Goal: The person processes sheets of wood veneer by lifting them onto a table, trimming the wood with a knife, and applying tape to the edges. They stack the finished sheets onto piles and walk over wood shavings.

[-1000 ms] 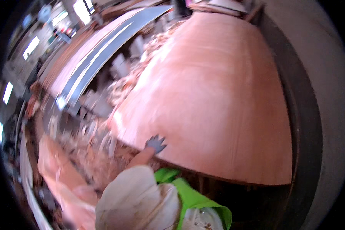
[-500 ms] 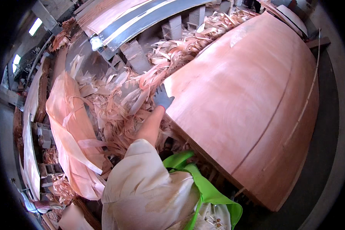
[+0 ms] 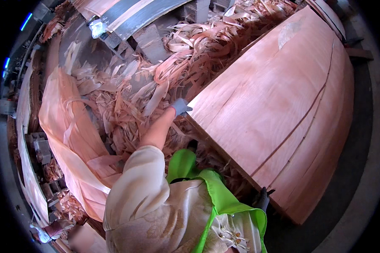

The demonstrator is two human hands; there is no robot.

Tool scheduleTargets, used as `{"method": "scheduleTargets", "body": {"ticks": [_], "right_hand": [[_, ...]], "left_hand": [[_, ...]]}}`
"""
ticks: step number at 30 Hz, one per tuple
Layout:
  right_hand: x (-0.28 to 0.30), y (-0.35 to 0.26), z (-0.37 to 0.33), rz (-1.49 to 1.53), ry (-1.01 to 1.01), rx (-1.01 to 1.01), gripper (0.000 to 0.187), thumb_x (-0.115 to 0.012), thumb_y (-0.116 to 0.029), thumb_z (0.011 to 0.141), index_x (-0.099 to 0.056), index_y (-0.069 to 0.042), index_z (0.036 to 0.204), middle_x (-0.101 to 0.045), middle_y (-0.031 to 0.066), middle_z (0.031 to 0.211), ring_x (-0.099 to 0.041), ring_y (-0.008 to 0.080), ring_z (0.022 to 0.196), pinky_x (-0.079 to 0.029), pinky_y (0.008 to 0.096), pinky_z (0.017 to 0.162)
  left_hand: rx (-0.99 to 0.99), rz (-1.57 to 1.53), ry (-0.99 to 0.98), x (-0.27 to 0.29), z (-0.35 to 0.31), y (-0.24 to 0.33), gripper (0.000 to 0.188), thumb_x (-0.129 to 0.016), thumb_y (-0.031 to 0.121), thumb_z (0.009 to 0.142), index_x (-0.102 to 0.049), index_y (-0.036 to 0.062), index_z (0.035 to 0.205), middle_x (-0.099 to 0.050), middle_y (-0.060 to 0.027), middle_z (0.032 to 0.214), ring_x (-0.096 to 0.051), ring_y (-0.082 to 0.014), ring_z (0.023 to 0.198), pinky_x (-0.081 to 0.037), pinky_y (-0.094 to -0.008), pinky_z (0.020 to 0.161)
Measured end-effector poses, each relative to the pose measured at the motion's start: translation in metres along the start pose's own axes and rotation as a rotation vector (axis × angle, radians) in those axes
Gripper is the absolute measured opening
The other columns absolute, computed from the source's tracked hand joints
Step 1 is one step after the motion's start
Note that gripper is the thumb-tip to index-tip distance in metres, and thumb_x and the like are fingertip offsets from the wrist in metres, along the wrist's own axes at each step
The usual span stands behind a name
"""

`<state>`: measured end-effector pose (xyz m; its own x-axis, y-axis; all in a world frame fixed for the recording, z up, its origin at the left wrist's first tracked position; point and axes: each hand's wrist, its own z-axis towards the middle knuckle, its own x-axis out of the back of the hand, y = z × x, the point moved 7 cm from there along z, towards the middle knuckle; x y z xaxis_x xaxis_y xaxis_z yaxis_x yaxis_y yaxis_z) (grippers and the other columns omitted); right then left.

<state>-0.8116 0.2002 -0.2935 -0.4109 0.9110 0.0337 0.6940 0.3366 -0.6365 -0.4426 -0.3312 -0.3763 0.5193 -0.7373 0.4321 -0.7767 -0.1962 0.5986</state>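
A tall stack of thin, pinkish wood veneer sheets [image 3: 257, 109] fills the right side, its top sheet curving down at the far right. Long splits run through that sheet. My left hand [image 3: 180, 107], in a grey glove, is closed on the sheet's left corner, thumb above and fingers mostly hidden. At the stack's near edge, my right hand [image 3: 262, 199] wears a dark glove and hooks over the rim. Its lower part is hidden by my green apron [image 3: 228, 194], and the grip shows only in part.
Torn veneer strips [image 3: 118, 105] heap on the floor left of the stack. A large crumpled veneer sheet [image 3: 71, 135] lies farther left. At the back, a dark board with a pale stripe [image 3: 147, 21] rests on grey blocks [image 3: 152, 42]. More stacked sheets [image 3: 27, 139] line the left rim.
My left hand has gone from spread fingers at the edge to a closed grip on the corner. My right hand has come into view at the near edge. The top surface shows different splits.
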Motion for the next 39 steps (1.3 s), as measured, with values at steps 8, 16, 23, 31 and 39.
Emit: {"method": "scheduleTargets", "body": {"ticks": [8, 16, 23, 31, 39], "right_hand": [[0.038, 0.007, 0.124, -0.238, 0.318, 0.407, 0.039, -0.055, -0.047, 0.086, -0.043, -0.017, 0.065, -0.034, -0.0049, 0.044, -0.03, 0.0087, 0.037, -0.023, 0.0265, 0.035], [0.066, 0.051, 0.224, 0.207, -0.012, 0.331, 0.038, -0.045, -0.04, 0.092, -0.055, -0.009, 0.111, -0.059, 0.0031, 0.081, -0.054, 0.0178, 0.071, -0.045, 0.0314, 0.06], [0.073, 0.0, 0.114, -0.649, 0.506, 0.784, 0.043, -0.054, -0.032, 0.09, -0.057, 0.011, 0.097, -0.064, 0.0164, 0.075, -0.05, 0.0257, 0.057, -0.04, 0.0409, 0.052], [-0.111, 0.028, 0.021, -0.527, 0.331, 0.695, 0.033, -0.062, -0.028, 0.086, -0.056, 0.004, 0.079, -0.055, 0.0083, 0.058, -0.045, 0.0159, 0.048, -0.036, 0.0323, 0.044], [-0.403, 0.008, -0.054, -0.103, -0.139, 0.482, 0.027, -0.061, -0.025, 0.086, -0.049, -0.007, 0.07, -0.041, -0.0024, 0.051, -0.036, 0.0055, 0.04, -0.025, 0.0223, 0.036]], "left_hand": [[-0.105, 0.674, 0.798, -0.015, -0.099, 0.054, 0.056, -0.056, 0.033, 0.08, -0.043, 0.0139, 0.131, -0.033, -0.0169, 0.139, -0.04, -0.0311, 0.12, -0.032, -0.0456, 0.099], [-0.627, 1.092, 0.08, -0.173, -0.109, 0.128, 0.063, -0.043, 0.057, 0.083, -0.031, 0.0322, 0.139, -0.017, -0.0115, 0.149, -0.014, -0.0326, 0.137, -0.012, -0.0578, 0.105], [-0.535, 1.069, -0.125, -0.183, -0.086, 0.133, 0.06, -0.051, 0.05, 0.082, -0.034, 0.0327, 0.137, -0.02, -0.0099, 0.148, -0.021, -0.0326, 0.133, -0.02, -0.0595, 0.1], [-0.593, 0.141, -0.037, -0.112, -0.1, 0.137, 0.055, -0.044, 0.039, 0.092, -0.034, 0.0046, 0.135, -0.041, -0.0197, 0.135, -0.043, -0.0359, 0.12, -0.034, -0.0395, 0.102], [-0.86, -0.153, 0.301, 0.084, -0.078, 0.108, 0.057, -0.052, 0.033, 0.089, -0.037, 0.0002, 0.132, -0.044, -0.0194, 0.132, -0.046, -0.0288, 0.12, -0.035, -0.0364, 0.101]]}}
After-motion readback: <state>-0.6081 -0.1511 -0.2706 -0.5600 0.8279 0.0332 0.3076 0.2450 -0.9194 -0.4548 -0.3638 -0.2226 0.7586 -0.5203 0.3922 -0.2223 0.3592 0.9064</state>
